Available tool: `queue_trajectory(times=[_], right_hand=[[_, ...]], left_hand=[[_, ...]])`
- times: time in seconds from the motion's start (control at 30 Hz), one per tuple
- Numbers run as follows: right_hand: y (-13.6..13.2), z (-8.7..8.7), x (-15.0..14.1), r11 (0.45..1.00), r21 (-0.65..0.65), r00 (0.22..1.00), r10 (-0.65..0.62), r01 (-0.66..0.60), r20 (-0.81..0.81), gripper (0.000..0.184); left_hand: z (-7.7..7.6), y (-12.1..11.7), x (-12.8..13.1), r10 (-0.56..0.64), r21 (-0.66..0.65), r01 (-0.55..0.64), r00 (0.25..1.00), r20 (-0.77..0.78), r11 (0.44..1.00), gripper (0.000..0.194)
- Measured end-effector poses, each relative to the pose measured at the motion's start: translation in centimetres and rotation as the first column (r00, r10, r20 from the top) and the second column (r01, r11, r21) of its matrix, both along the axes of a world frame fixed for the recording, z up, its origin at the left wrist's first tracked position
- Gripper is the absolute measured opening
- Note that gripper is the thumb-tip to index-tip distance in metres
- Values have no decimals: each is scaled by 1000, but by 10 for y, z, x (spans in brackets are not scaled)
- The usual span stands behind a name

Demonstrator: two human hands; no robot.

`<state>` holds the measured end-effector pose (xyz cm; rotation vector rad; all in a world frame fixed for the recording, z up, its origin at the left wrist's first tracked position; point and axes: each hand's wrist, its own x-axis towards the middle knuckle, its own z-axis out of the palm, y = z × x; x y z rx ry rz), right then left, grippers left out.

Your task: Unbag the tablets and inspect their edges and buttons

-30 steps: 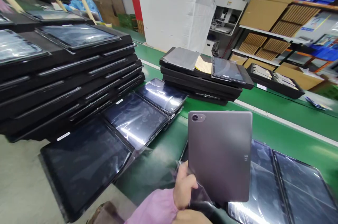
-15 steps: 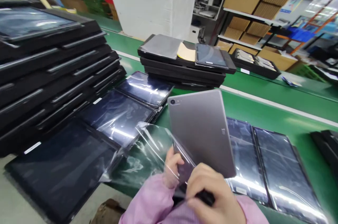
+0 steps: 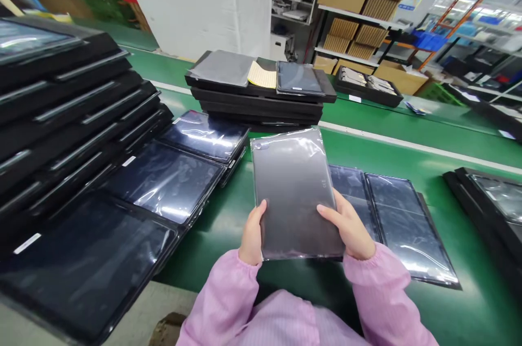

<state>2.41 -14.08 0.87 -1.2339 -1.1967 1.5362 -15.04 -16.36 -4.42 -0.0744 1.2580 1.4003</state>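
A grey tablet [image 3: 293,193] in a clear plastic sleeve is held up in front of me, its back facing me and the camera corner at upper left. My left hand [image 3: 253,234] grips its lower left edge, thumb on the back. On the opposite edge my right hand [image 3: 351,226] holds it the same way, with the thumb lying across the sleeve. The fingers behind the tablet are hidden. Just right of it, partly covered, lie bagged tablets [image 3: 402,221], screens up. To the left, several more bagged tablets [image 3: 171,177] lie in rows, some with white labels.
Stacked black trays [image 3: 77,112] rise at the left. Across the green bench [image 3: 220,215], another black tray stack [image 3: 261,106] carries a grey sheet, a yellow paper pad [image 3: 262,75] and a tablet. A black tray with a tablet [image 3: 481,199] sits at the right edge.
The bare tablet is now inside the clear sleeve, which hung loose at the left before. My hands have moved apart to its two sides. The view has turned slightly right.
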Motion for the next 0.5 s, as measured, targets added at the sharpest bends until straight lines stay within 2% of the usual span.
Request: queue_trajectory(times=[0.07,0.13,0.2,0.27,0.33,0.4,0.43,0.5], right_hand=[[-3,13,-4,999,1,998,53,-53,23,43],[-5,28,-4,997,37,996,63,-66,68,42],[-7,42,-5,991,118,987,39,-57,154,43],[-12,51,-10,976,212,951,-17,-51,308,46],[-19,56,-23,959,267,869,-49,-97,492,51],[-28,56,-40,933,298,790,-25,-201,612,50],[-33,54,-48,904,329,775,5,-274,631,48],[-42,48,-57,785,419,776,119,-455,620,43]], left_hand=[[-2,0,-4,-116,42,117,993,-28,992,15],[-3,-3,-8,-252,161,274,957,-145,948,40],[0,-7,-12,-289,238,378,896,-337,895,79],[7,-10,-14,-266,269,431,834,-484,861,101],[17,-13,-16,-317,319,498,819,-477,806,102],[27,-15,-20,-422,373,541,833,-357,754,94],[30,-16,-24,-445,367,533,844,-299,763,89],[33,-19,-33,-394,262,459,880,-265,849,77]])
